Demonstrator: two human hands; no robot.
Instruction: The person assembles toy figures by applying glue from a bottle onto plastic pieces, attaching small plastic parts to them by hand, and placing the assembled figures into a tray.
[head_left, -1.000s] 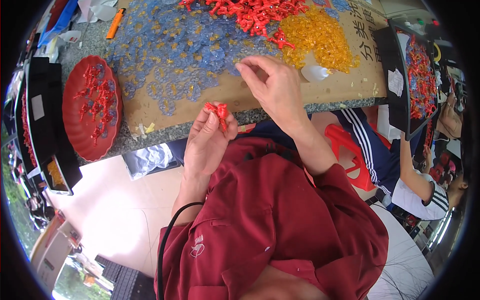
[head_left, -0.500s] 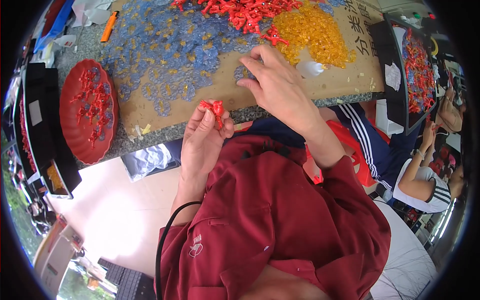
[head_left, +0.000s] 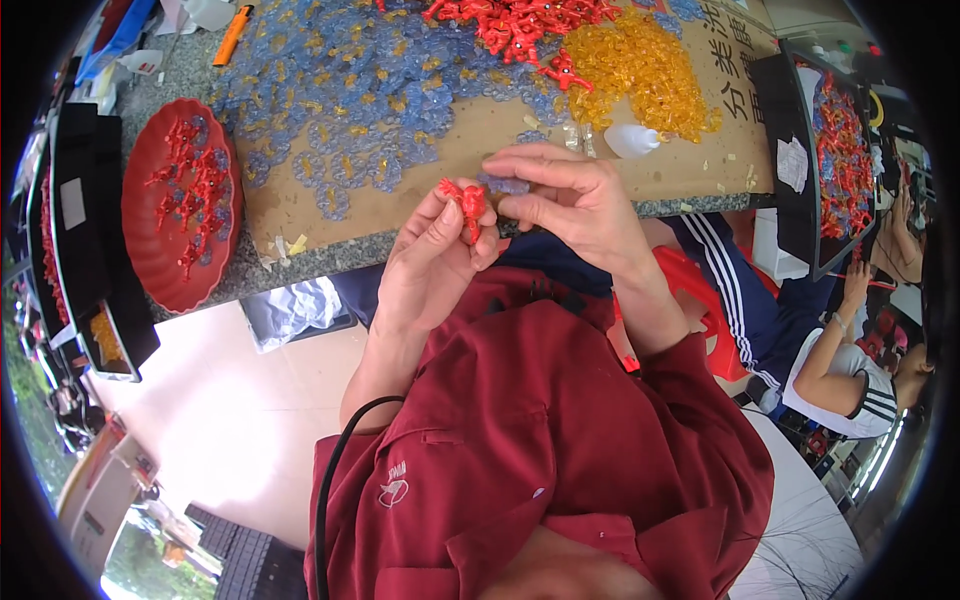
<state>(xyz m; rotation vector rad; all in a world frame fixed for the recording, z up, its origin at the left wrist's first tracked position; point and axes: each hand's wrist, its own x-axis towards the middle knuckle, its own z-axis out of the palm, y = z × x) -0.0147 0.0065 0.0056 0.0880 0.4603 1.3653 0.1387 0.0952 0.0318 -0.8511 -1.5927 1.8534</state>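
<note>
Between the thumb and fingers of my left hand [head_left: 437,245] is a small red plastic figure [head_left: 468,205]. My right hand [head_left: 575,205] pinches a translucent blue plastic piece [head_left: 507,185] close beside the figure. Both hands are over the table's front edge, nearly touching. Beyond them spreads a wide layer of blue translucent pieces [head_left: 340,95] on brown cardboard [head_left: 400,185]. Past that lie a heap of red figures [head_left: 520,30] and a pile of clear yellow pieces [head_left: 640,70]. A white squeeze bottle [head_left: 632,140] lies beside the yellow pile.
A red scalloped dish [head_left: 135,220] with red figures and blue bits stands at the left. An orange cutter [head_left: 232,35] lies behind it. At the right, a black tray [head_left: 795,190] holds red figures. A co-worker [head_left: 850,370] sits beyond it, near a red stool [head_left: 720,350].
My right hand has come down and back from the blue pieces with one pinched in its fingers. My left hand has moved slightly right and up, still holding the red figure.
</note>
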